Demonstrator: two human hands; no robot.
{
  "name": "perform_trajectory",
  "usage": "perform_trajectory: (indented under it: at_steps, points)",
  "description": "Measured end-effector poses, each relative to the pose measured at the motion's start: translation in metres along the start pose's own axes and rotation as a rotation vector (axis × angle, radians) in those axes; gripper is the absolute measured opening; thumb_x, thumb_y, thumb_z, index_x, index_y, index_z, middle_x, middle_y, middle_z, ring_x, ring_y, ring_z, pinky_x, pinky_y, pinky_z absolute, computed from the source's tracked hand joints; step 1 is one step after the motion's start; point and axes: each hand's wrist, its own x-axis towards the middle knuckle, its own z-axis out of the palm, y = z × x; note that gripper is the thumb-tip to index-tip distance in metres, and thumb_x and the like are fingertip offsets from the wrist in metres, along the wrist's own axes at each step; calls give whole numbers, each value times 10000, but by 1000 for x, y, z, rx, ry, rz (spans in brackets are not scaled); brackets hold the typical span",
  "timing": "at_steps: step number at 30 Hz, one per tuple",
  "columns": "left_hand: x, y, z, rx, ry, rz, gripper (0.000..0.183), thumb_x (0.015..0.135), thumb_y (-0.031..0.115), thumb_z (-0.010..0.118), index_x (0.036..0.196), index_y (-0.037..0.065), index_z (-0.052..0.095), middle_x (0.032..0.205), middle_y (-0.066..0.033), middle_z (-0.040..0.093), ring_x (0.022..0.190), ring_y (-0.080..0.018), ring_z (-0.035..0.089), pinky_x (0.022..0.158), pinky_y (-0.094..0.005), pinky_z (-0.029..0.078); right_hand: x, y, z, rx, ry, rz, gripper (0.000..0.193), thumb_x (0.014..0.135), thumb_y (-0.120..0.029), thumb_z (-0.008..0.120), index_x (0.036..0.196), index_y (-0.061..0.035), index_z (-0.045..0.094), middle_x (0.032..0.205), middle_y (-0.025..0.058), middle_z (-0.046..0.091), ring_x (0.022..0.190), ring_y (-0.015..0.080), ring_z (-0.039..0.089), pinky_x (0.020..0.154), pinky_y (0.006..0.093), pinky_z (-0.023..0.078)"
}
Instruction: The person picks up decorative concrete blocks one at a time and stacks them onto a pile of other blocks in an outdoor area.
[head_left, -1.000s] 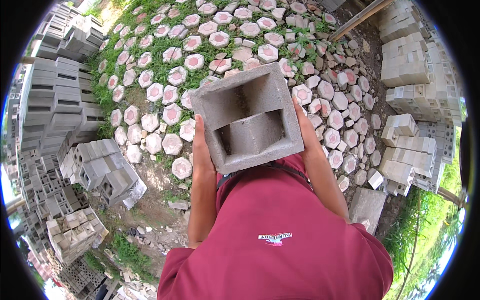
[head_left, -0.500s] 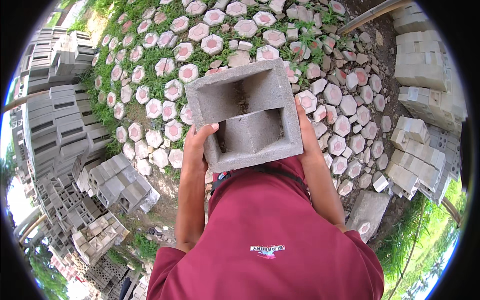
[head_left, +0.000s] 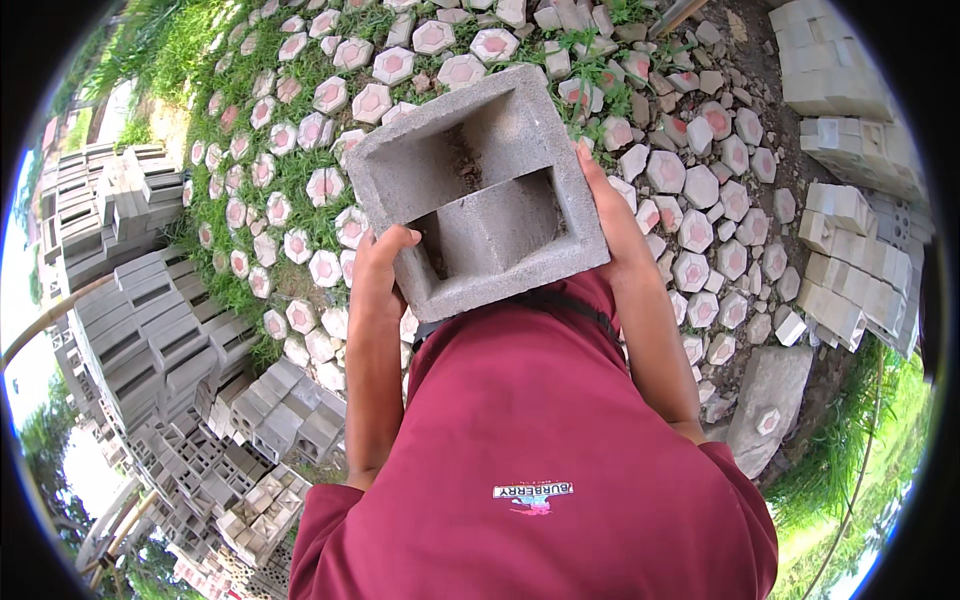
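Observation:
A grey hollow concrete block [head_left: 490, 285] is held up in front of my waist, tilted so its far edge slants up to the right. Two open cavities face me, split by a cross wall, with dark crumbs in the far one. My left hand [head_left: 378, 265] grips the block's left side, its thumb hooked over the rim at the near cavity. Along the right side my right hand [head_left: 620, 225] is pressed, fingers mostly hidden beneath or behind the block. Under it, the ground carries hexagonal pavers [head_left: 371, 103] with reddish centres.
Stacked grey blocks [head_left: 140, 320] rise on the left, with more block piles [head_left: 265, 515] at lower left. Pale block stacks [head_left: 850, 260] line the right side. Broken paver rubble [head_left: 690, 110] lies ahead to the right. A flat slab [head_left: 765, 400] rests at right near my elbow.
The block has shifted slightly away from me and left, and turned a little counterclockwise, with both hands still on it. The surroundings have swung in view as my head moved.

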Motion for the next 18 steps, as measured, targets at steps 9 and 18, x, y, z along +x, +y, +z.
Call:
perform_trajectory:
  at_steps: [9,18]
  points:
    - [153,119,46,66,-51,51,357,706,118,609,1031,-13,537,874,-79,548,772,-189,542,678,-338,448,140,-84,41,-119,47,-63,662,854,-494,659,1185,71,558,1066,96,627,917,149,616,778,301,510]
    - [307,258,85,171,-96,-18,357,697,113,605,1024,-17,545,876,-78,560,767,-186,546,682,-337,450,278,-173,108,-53,129,-15,567,790,-283,766,1186,60,549,1082,109,618,940,175,623,811,300,500]
